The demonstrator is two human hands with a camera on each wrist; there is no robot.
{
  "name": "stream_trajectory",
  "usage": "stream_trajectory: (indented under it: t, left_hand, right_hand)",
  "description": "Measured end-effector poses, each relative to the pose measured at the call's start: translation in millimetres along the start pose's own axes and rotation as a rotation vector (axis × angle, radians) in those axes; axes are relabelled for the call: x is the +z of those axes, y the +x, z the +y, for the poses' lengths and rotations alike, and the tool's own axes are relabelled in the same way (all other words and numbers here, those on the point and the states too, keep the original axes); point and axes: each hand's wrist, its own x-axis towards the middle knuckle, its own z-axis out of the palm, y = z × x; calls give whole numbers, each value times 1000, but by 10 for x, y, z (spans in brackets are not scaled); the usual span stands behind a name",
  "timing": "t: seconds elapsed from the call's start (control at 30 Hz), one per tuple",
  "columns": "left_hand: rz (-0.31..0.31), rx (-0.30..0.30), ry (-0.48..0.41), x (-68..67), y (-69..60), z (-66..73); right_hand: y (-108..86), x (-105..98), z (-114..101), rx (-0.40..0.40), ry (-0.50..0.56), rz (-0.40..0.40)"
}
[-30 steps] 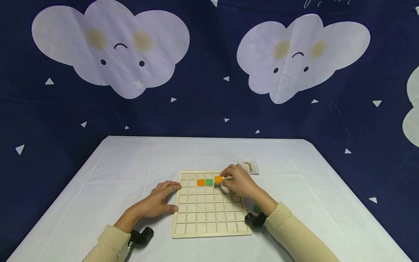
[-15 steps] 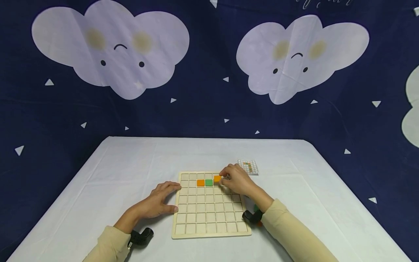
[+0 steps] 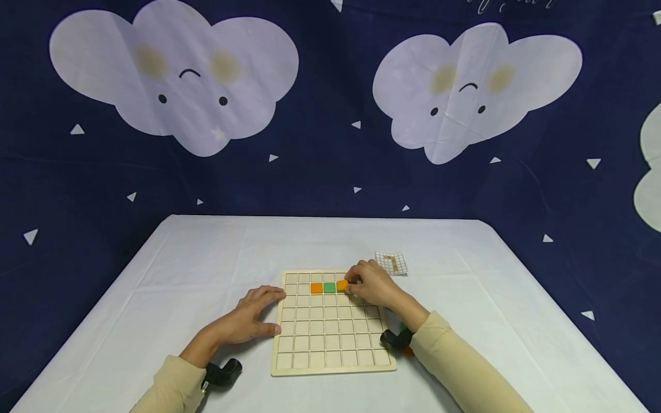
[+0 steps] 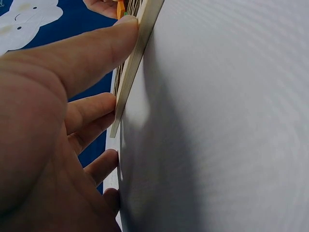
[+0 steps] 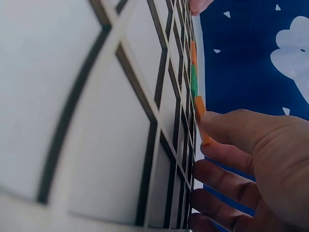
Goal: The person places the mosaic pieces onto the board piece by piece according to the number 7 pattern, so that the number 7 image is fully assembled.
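A pale wooden grid board (image 3: 324, 343) lies on the white table. In its second row from the back sit an orange tile (image 3: 317, 288) and, right beside it, a green tile (image 3: 329, 288). My right hand (image 3: 376, 283) pinches another orange tile (image 3: 341, 285) between thumb and finger, just right of the green one; in the right wrist view this orange tile (image 5: 201, 118) is tilted against the grid. My left hand (image 3: 244, 319) rests spread at the board's left edge, its thumb and a fingertip touching the edge (image 4: 126, 82) in the left wrist view.
A small card with a coloured grid pattern (image 3: 392, 263) lies behind the board's right corner. Beside the board's right edge, an orange piece (image 3: 408, 351) and a green one are partly hidden by the right wrist's black camera (image 3: 395, 339). A dark cloud-print cloth (image 3: 310, 183) hangs behind.
The orange tile in my right hand has moved slightly left and down, closer to the green tile. My right forearm has shifted a little left. The left hand stays in place.
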Motion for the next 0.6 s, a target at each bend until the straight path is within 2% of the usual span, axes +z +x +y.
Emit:
stream_trajectory:
  t: [0.6]
  left_hand:
    - [1,1,5,2,1,-4]
  right_hand:
    - [-2,13,5,-31,-21,13]
